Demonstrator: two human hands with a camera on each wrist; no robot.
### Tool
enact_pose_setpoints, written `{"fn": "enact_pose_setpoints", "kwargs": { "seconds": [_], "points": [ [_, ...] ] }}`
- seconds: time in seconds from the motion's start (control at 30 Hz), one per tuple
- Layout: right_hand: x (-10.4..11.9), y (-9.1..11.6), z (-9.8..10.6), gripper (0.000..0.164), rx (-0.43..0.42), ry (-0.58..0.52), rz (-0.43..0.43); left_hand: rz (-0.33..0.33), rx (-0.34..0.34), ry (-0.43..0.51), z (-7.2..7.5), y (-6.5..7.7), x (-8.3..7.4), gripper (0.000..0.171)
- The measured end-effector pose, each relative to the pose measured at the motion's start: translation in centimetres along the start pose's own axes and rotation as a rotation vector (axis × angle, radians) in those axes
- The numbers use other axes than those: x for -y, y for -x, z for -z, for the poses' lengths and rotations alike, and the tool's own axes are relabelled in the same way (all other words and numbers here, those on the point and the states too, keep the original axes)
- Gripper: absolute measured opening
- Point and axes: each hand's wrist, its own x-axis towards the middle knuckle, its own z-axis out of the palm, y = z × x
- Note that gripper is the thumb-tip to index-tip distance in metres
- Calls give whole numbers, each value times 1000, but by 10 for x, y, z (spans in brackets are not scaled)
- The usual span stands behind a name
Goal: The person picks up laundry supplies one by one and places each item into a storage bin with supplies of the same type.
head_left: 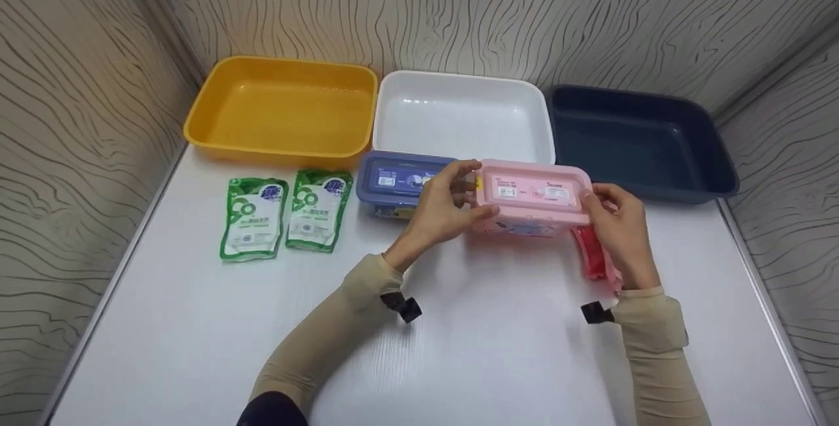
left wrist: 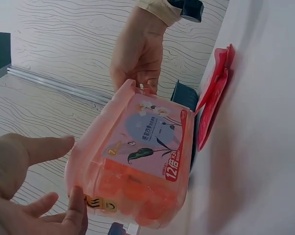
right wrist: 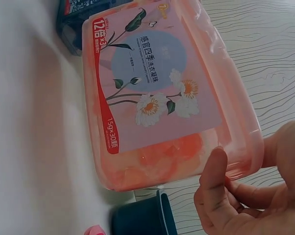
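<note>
A pink box of laundry pods [head_left: 532, 193] with a translucent body and flowered label is held between both hands in front of the white bin. The left hand [head_left: 446, 203] holds its left end, thumb at the near edge and fingers at the far side. In the left wrist view that hand's thumb and a fingertip touch the lid rim and corner. At the opposite end, the right hand [head_left: 616, 232] grips the box by its corner. Behind the left hand stands a blue-purple lidded box [head_left: 387, 180], partly hidden. A red packet [head_left: 592, 255] lies beside the right hand, partly covered.
Along the back wall stand a yellow bin [head_left: 282, 151], a white bin [head_left: 462, 118] and a dark blue bin [head_left: 642, 141]. Two green-and-white pouches, a left pouch [head_left: 254, 219] and a right pouch [head_left: 319, 211], lie on the white table [head_left: 485, 347].
</note>
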Motion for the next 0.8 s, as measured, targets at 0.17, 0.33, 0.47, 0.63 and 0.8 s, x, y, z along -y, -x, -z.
{"fn": "enact_pose_setpoints", "kwargs": {
  "seconds": [0.17, 0.33, 0.47, 0.63, 0.8],
  "points": [
    [3, 0, 1, 49, 7, -19, 14, 66, -71, 118, 2, -2, -2, 60],
    [7, -1, 2, 44, -5, -31, 46, 102, -95, 167, 4, -7, -7, 49],
    [10, -3, 2, 41, -27, -24, 75, 117, -73, 150, 5, -11, -11, 47],
    [14, -6, 5, 43, -22, -12, 70, 150, -57, 154, 9, -14, -18, 48],
    [21, -9, 8, 48, -7, -35, 62, 155, -68, 136, 13, -18, -25, 46]
  ]
}}
